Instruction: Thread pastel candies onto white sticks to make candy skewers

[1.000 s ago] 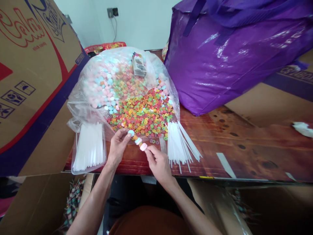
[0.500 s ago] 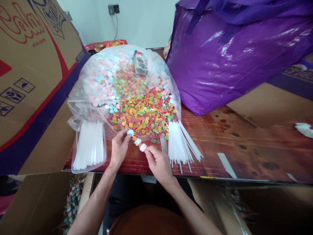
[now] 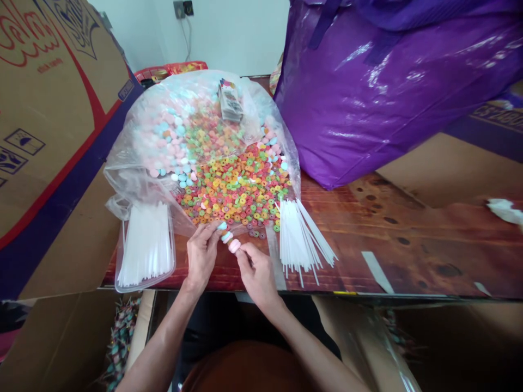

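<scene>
The left hand (image 3: 202, 250) pinches the blue end of a skewer (image 3: 227, 237) and the right hand (image 3: 259, 272) pinches its pink end, the skewer slanting between them over the table (image 3: 341, 223), just in front of the candy rings (image 3: 235, 188), with loose sticks (image 3: 296, 237) lying to the right.

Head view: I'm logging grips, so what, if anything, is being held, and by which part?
A row of candies: the left hand pinches its blue end, the right hand its pink end.

Pale wall (image 3: 237, 38), grey socket (image 3: 178, 9), black plug (image 3: 188, 7), hanging grey cord (image 3: 189, 46), glossy reddish-brown wooden table (image 3: 339, 228)
</scene>
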`<act>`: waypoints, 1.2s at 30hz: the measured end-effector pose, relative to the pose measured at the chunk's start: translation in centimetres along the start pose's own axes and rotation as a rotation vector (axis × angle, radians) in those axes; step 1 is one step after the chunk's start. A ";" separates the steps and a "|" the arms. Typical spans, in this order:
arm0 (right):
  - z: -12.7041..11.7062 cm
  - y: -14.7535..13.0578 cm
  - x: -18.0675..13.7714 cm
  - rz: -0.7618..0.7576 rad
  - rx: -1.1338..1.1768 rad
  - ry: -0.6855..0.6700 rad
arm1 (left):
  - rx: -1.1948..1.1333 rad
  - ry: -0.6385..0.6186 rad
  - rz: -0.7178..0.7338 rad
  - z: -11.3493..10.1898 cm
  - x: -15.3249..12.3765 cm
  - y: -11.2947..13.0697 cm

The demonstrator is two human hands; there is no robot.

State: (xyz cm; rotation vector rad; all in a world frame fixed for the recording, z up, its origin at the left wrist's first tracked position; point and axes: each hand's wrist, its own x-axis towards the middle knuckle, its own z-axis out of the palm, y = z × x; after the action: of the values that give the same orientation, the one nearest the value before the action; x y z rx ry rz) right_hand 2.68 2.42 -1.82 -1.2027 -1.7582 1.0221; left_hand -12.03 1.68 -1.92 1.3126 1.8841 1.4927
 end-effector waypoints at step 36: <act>-10.9 5.1 5.2 -0.092 -0.882 0.199 | 0.480 0.233 -0.033 -1.5 14.4 -0.3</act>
State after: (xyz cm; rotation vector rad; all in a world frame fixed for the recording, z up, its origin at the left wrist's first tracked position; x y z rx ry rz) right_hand 12.87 10.66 -1.41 -1.6356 -2.1340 0.0112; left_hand -20.24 13.07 1.65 1.3339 2.5163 1.2650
